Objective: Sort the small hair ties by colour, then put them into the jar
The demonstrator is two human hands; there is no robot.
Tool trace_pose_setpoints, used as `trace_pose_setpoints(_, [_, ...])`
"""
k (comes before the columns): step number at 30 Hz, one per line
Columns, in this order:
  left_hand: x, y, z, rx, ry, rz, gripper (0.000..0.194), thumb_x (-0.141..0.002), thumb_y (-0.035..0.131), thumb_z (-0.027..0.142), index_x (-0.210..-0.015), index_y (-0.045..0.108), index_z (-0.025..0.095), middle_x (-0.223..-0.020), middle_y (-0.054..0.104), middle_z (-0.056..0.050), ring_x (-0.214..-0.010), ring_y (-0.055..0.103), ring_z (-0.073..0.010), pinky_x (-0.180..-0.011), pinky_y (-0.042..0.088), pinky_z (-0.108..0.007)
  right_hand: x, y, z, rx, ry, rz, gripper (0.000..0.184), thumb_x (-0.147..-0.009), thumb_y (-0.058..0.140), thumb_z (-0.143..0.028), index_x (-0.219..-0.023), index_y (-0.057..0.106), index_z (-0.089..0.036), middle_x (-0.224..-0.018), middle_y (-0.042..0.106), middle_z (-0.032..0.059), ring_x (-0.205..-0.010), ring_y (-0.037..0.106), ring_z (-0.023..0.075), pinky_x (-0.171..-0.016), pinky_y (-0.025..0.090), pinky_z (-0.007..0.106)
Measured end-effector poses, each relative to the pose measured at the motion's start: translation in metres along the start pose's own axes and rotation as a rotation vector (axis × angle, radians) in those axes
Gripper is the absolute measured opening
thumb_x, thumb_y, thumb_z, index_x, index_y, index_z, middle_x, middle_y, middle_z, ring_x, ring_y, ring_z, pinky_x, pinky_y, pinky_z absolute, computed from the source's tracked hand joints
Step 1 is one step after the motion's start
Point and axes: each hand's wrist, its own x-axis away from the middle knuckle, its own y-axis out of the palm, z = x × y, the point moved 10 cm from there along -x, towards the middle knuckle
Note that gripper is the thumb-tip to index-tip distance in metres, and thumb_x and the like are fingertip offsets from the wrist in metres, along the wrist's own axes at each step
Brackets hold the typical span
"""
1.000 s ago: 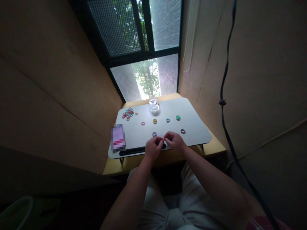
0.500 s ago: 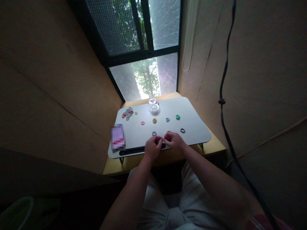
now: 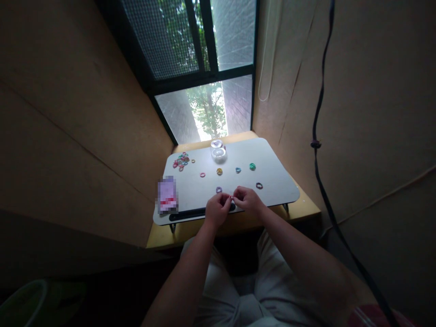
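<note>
The small reddish band [image 3: 231, 197] is between the fingertips of your two hands, above the near edge of the white folding table [image 3: 281, 184]; it is too small for telling its full shape. Your left hand [image 3: 218, 210] has thumb and forefinger pressed together on it, and your right hand [image 3: 248, 200] pinches it from the other side, so the fingertips of both hands almost meet. Seen from there, the purple ring [image 3: 219, 190] lies near, at ten o'clock, and the dark ring [image 3: 259, 185] at two. Farther away, the pink ring [image 3: 202, 175] is at ten, the yellow ring [image 3: 219, 171] at eleven, the blue ring [image 3: 238, 170] just past twelve, the green ring [image 3: 252, 166] at one. The heap of coloured rings [image 3: 180, 161] lies well apart at ten. The clear container [image 3: 218, 153] stands between eleven and twelve; the blurred purple packet [image 3: 167, 194] is at nine.
</note>
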Motion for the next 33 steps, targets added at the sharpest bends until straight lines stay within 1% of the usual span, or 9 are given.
trace_pose_setpoints(5, [-0.0001, 0.0002, 0.0010, -0.014, 0.000, -0.002, 0.022, -0.088, 0.059, 0.038, -0.084, 0.069, 0.019, -0.070, 0.067, 0.000, -0.063, 0.057, -0.0129, -0.062, 0.041, -0.025, -0.0020, -0.0027, 0.0056, -0.076, 0.041, 0.026, 0.013, -0.075, 0.061, -0.029, -0.069, 0.057, -0.018, -0.060, 0.056, -0.0022, -0.054, 0.046, 0.0108, -0.051, 0.036, 0.023])
trace_pose_setpoints(10, [0.0002, 0.0004, 0.0018, -0.004, 0.001, -0.003, 0.023, -0.088, 0.059, 0.039, -0.083, 0.069, 0.019, -0.070, 0.067, 0.000, -0.063, 0.058, -0.0129, -0.063, 0.042, -0.025, -0.0028, -0.0047, 0.0089, -0.097, 0.053, 0.053, 0.013, -0.075, 0.062, -0.029, -0.069, 0.057, -0.018, -0.061, 0.057, -0.0020, -0.055, 0.048, 0.0112, -0.052, 0.038, 0.023])
trace_pose_setpoints(19, [0.0003, -0.0002, 0.0040, 0.007, -0.013, -0.007, 0.018, -0.087, 0.060, 0.034, -0.083, 0.069, 0.019, -0.073, 0.068, -0.001, -0.065, 0.059, -0.0128, -0.063, 0.042, -0.025, 0.0006, 0.0012, 0.0017, 0.011, -0.009, -0.007, 0.012, -0.075, 0.061, -0.027, -0.068, 0.056, -0.019, -0.057, 0.052, -0.0036, -0.052, 0.044, 0.0102, -0.050, 0.035, 0.022])
trace_pose_setpoints(26, [0.0011, -0.0001, 0.0047, -0.004, 0.002, 0.000, 0.016, -0.087, 0.060, 0.032, -0.083, 0.069, 0.019, -0.071, 0.067, 0.000, -0.063, 0.058, -0.0120, -0.063, 0.042, -0.024, 0.0006, 0.0006, 0.0033, -0.014, 0.004, -0.006, 0.012, -0.076, 0.061, -0.028, -0.069, 0.058, -0.018, -0.060, 0.055, -0.0025, -0.054, 0.045, 0.0107, -0.052, 0.036, 0.022])
trace_pose_setpoints(33, [0.0010, -0.0015, 0.0075, -0.015, 0.006, 0.010, 0.018, -0.087, 0.060, 0.034, -0.082, 0.069, 0.019, -0.070, 0.067, 0.000, -0.062, 0.057, -0.0123, -0.062, 0.042, -0.024, -0.0001, 0.0004, 0.0043, -0.035, 0.022, -0.014, 0.013, -0.077, 0.061, -0.029, -0.070, 0.058, -0.018, -0.061, 0.056, -0.0021, -0.055, 0.046, 0.0109, -0.052, 0.036, 0.023])
